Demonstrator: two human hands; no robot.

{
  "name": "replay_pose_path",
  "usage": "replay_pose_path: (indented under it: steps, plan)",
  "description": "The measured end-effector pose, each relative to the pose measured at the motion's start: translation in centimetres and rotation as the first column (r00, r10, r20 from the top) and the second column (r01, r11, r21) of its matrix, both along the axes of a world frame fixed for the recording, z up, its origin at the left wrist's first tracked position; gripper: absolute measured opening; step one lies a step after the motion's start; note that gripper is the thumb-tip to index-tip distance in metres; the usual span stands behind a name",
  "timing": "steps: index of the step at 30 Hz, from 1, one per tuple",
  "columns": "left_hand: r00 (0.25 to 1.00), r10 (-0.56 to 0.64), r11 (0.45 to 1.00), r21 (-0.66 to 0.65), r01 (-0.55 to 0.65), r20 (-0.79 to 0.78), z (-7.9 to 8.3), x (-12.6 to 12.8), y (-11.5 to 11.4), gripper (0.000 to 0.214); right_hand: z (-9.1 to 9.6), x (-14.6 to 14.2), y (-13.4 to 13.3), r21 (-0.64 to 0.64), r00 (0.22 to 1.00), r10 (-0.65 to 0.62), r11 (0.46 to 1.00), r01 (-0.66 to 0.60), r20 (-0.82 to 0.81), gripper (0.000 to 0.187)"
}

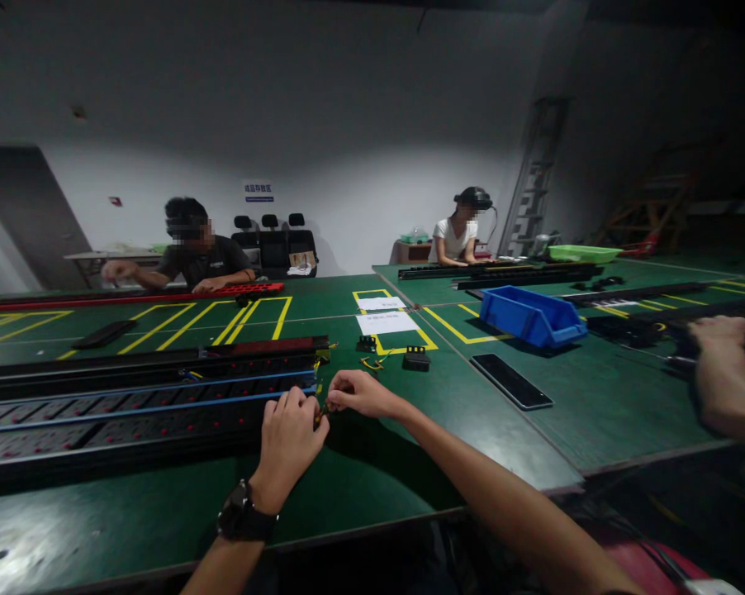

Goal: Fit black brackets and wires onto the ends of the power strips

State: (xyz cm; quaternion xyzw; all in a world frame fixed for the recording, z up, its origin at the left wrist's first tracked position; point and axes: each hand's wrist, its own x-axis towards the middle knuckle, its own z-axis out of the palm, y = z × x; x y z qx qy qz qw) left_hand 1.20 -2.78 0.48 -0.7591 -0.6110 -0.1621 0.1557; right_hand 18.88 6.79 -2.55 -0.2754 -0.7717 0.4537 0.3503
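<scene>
My left hand (291,438), with a black watch on its wrist, is closed in a pinch at the right end of a long black power strip (143,413) lying on the green table (378,487). My right hand (361,392) is also pinched shut, its fingertips meeting the left hand's. Between them sits a small dark part with yellow wire (320,410), too small to name. Blue wires run along the strip's open channel.
A blue bin (530,316), a flat black plate (512,381), small black parts (416,358) and white papers (385,321) lie ahead. Two people sit at the far edge with long strips. Another person's hand (723,372) works at the right.
</scene>
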Motion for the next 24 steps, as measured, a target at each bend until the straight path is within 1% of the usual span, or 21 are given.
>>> replay_pose_path:
  steps: [4, 6, 8, 10, 11, 12, 17, 24]
  plan:
    - [1.000, -0.001, 1.000, 0.023, 0.001, 0.012, -0.1, 0.2, 0.1, 0.022, 0.0, 0.0, 0.0, -0.005, 1.000, 0.009, 1.000, -0.009, 0.007, 0.027]
    - [1.000, -0.008, 1.000, 0.027, 0.008, 0.016, -0.2, 0.2, 0.1, 0.023, 0.3, 0.0, 0.1, 0.023, 0.999, -0.017, 1.000, 0.016, 0.027, 0.024]
    - [1.000, -0.018, 1.000, 0.025, 0.017, 0.017, -0.2, 0.2, 0.2, 0.023, 0.7, -0.2, 0.1, 0.121, 0.991, -0.123, 0.986, 0.115, 0.055, 0.020]
    - [1.000, -0.017, 0.999, 0.027, 0.017, 0.016, -0.2, 0.2, 0.1, 0.021, 1.0, -0.6, 0.1, 0.220, 0.968, -0.244, 0.949, 0.227, 0.053, 0.016]
    - [1.000, -0.010, 0.999, 0.031, 0.010, 0.013, -0.3, 0.2, 0.0, 0.018, 1.0, -0.9, 0.1, 0.243, 0.961, -0.274, 0.936, 0.257, 0.042, 0.015]
    - [1.000, 0.000, 0.999, 0.036, 0.000, 0.008, -0.3, 0.2, -0.1, 0.016, 1.0, -1.2, 0.0, 0.246, 0.960, -0.278, 0.933, 0.262, 0.030, 0.015]
    - [1.000, 0.030, 0.998, 0.054, -0.030, -0.005, -0.5, 0.0, -0.3, 0.013, 0.5, -2.5, -0.7, 0.240, 0.977, -0.213, 0.949, 0.204, 0.013, 0.011]
    - [1.000, 0.020, 0.999, 0.048, -0.021, 0.022, -0.6, -0.1, -0.1, 0.013, 0.4, -2.6, -0.5, 0.278, 0.983, -0.183, 0.946, 0.168, 0.030, 0.011]
